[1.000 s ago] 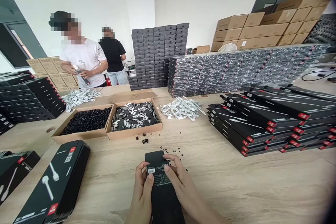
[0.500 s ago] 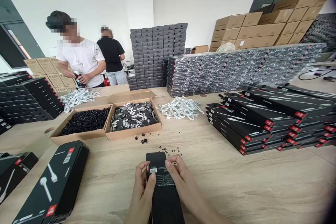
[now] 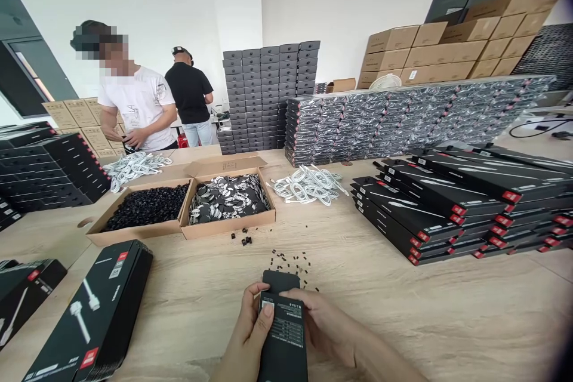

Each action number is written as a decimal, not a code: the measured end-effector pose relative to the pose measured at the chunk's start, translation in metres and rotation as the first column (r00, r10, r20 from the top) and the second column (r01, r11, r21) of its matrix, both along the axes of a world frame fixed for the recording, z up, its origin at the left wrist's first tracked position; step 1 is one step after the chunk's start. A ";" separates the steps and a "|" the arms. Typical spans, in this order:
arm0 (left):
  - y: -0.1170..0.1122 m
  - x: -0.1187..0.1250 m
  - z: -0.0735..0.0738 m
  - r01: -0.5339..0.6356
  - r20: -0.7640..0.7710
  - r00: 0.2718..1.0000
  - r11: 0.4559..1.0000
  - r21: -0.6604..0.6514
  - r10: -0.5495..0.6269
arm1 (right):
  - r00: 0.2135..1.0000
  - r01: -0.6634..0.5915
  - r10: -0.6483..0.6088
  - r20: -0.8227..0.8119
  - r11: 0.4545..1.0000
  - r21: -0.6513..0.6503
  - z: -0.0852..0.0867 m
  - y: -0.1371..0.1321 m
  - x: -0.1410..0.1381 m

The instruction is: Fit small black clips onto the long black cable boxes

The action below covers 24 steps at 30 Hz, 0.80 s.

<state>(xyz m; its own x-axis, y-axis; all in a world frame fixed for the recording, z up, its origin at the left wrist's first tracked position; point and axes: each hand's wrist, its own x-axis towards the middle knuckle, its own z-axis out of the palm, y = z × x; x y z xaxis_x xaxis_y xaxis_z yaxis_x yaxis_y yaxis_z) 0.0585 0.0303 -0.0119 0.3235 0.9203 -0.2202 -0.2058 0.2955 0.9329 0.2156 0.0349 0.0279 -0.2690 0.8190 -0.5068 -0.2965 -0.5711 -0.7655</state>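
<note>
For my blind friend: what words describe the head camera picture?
The left hand and right hand hold a long black box at a wooden table scattered with tiny black pieces. Stacks of black boxes lie nearby, and a co-worker stands beyond.

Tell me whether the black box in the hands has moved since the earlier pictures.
Yes: the black box has shifted toward the person, farther from the cardboard tray.
</note>
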 end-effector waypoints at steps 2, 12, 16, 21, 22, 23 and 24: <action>0.001 -0.002 0.001 0.052 -0.032 0.998 0.998 -0.045 -0.053 | 1.000 -0.021 0.021 0.012 1.000 -0.013 0.001 -0.001 0.000; 0.005 -0.004 0.006 0.126 0.045 0.991 0.991 -0.051 -0.124 | 0.926 -0.178 0.041 0.374 0.924 0.339 0.004 0.001 0.015; 0.004 -0.003 0.000 0.120 0.133 0.984 0.992 -0.025 -0.116 | 0.817 -0.406 0.048 0.575 0.756 0.514 0.013 0.001 0.026; 0.003 -0.001 -0.002 0.080 0.147 0.986 0.996 0.031 -0.084 | 0.900 -0.335 0.173 0.400 0.862 0.380 0.017 0.002 0.024; 0.003 -0.001 -0.001 0.072 0.141 0.987 0.996 0.049 -0.078 | 0.922 -0.313 0.202 0.330 0.891 0.328 0.015 0.003 0.023; 0.003 0.000 -0.001 0.070 0.135 0.988 0.995 0.067 -0.079 | 0.939 -0.294 0.221 0.263 0.912 0.286 0.014 0.005 0.023; 0.003 0.000 -0.001 0.076 0.134 0.987 0.994 0.081 -0.086 | 0.951 -0.279 0.231 0.205 0.926 0.254 0.012 0.006 0.024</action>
